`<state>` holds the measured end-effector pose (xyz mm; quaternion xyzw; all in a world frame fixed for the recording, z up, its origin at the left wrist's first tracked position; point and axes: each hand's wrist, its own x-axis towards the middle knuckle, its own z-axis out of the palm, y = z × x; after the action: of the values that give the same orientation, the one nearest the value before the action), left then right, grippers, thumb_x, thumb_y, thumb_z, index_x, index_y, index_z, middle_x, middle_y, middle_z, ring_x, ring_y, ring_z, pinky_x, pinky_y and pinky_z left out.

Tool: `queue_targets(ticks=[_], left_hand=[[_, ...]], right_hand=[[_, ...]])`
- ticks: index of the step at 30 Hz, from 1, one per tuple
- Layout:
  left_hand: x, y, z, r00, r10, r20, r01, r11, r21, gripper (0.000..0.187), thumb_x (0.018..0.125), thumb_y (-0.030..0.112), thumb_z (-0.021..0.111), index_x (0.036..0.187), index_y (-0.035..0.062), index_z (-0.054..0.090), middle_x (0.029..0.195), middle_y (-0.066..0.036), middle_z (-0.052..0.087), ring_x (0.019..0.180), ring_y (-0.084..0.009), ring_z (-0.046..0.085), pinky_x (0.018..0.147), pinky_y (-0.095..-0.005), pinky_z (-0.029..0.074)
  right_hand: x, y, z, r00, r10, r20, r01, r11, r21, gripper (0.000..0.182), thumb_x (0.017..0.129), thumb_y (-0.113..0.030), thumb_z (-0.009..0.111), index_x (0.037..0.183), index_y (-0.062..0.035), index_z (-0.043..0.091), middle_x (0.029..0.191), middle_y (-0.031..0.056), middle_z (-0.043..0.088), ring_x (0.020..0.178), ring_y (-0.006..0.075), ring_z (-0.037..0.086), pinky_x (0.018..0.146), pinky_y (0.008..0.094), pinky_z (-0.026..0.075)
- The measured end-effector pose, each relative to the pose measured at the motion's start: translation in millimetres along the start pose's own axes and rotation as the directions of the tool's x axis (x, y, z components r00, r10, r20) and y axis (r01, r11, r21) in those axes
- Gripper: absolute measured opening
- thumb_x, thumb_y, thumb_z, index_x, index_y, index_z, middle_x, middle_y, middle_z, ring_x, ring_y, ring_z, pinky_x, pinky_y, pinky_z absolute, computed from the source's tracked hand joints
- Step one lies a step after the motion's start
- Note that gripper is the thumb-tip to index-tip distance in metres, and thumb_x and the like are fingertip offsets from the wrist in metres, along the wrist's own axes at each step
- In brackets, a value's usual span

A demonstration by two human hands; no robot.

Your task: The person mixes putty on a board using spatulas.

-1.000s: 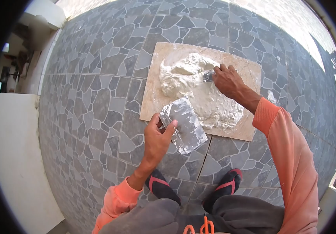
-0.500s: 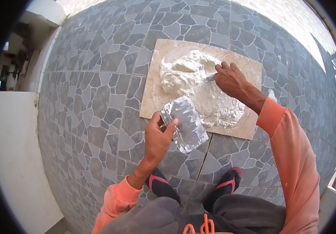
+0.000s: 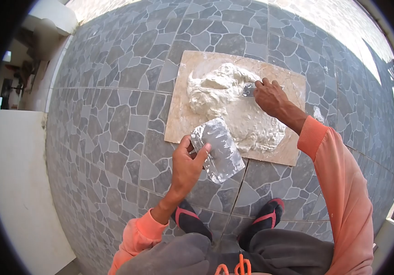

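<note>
Right hand (image 3: 270, 97) grips a knife (image 3: 248, 90) in the putty (image 3: 233, 105) at 12 o'clock. Left hand (image 3: 187, 164) clamps a trowel (image 3: 217, 149). Risk: an overloaded blade may drop putty onto the floor (image 3: 114, 114).

Grey stone-pattern tiled floor (image 3: 114, 119) (sunlit), white wall (image 3: 18, 183) at left.

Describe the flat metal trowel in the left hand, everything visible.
The flat metal trowel is a rectangular, silvery plate smeared with whitish paste streaks. It is held roughly level, face up, over the patterned floor tiles, its far end overlapping the beige board's near edge. The left hand grips its left side, thumb on top. Any handle is hidden.
</note>
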<state>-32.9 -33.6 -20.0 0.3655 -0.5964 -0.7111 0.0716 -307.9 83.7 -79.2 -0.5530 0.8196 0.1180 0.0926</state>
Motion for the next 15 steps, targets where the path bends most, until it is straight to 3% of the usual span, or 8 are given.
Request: queue_targets(ticks=[2, 8, 12, 15], left_hand=[[-0.4, 2.1, 2.7, 1.0, 0.027, -0.004, -0.027, 1.0, -0.01, 0.025, 0.094, 0.008, 0.066, 0.113, -0.0044, 0.056, 0.099, -0.009, 0.067, 0.088, -0.0097, 0.063, 0.073, -0.0247, 0.052], [-1.6, -1.8, 0.4, 1.0, 0.001, -0.01, -0.002, 1.0, -0.005, 0.025, 0.094, 0.008, 0.066, 0.114, -0.0043, 0.056, 0.1, -0.009, 0.067, 0.088, -0.0099, 0.063, 0.073, -0.0247, 0.053], [-1.8, -1.0, 2.1, 1.0, 0.024, -0.006, -0.024, 1.0, -0.012, 0.025, 0.094, 0.007, 0.065, 0.114, -0.0045, 0.056, 0.1, -0.009, 0.067, 0.088, -0.0098, 0.063, 0.072, -0.0246, 0.053], [-2.0, -2.2, 0.7, 0.999, 0.029, -0.015, -0.029, 1.0, 0.011, 0.024, 0.094, 0.007, 0.065, 0.114, -0.0047, 0.056, 0.1, -0.009, 0.067, 0.088, -0.0096, 0.063, 0.072, -0.0246, 0.053]], right_hand=[[-3.0, -0.6, 4.6, 0.991, -0.064, 0.115, 0.06, 0.997, 0.039, 0.017, 0.091, -0.009, 0.056, 0.09, 0.0008, 0.07, 0.108, 0.0128, 0.062, 0.107, 0.0269, 0.057, 0.085, 0.0422, 0.049], [3.5, 15.1, -1.8, 0.994, 0.063, -0.094, -0.069, 0.996, -0.053, 0.02, 0.091, -0.011, 0.057, 0.091, 0.0013, 0.073, 0.112, 0.0144, 0.062, 0.109, 0.0278, 0.057, 0.086, 0.0414, 0.048], [-3.9, 7.6, 7.7, 0.992, -0.048, 0.12, 0.041, 0.998, 0.056, 0.022, 0.091, -0.012, 0.057, 0.092, 0.0028, 0.073, 0.112, 0.0148, 0.062, 0.109, 0.0291, 0.057, 0.088, 0.0409, 0.048], [-2.4, 18.2, -25.0, 0.997, 0.007, 0.073, -0.006, 1.0, -0.01, 0.021, 0.091, -0.01, 0.056, 0.092, 0.0029, 0.072, 0.112, 0.0138, 0.062, 0.109, 0.0283, 0.057, 0.089, 0.041, 0.048]])
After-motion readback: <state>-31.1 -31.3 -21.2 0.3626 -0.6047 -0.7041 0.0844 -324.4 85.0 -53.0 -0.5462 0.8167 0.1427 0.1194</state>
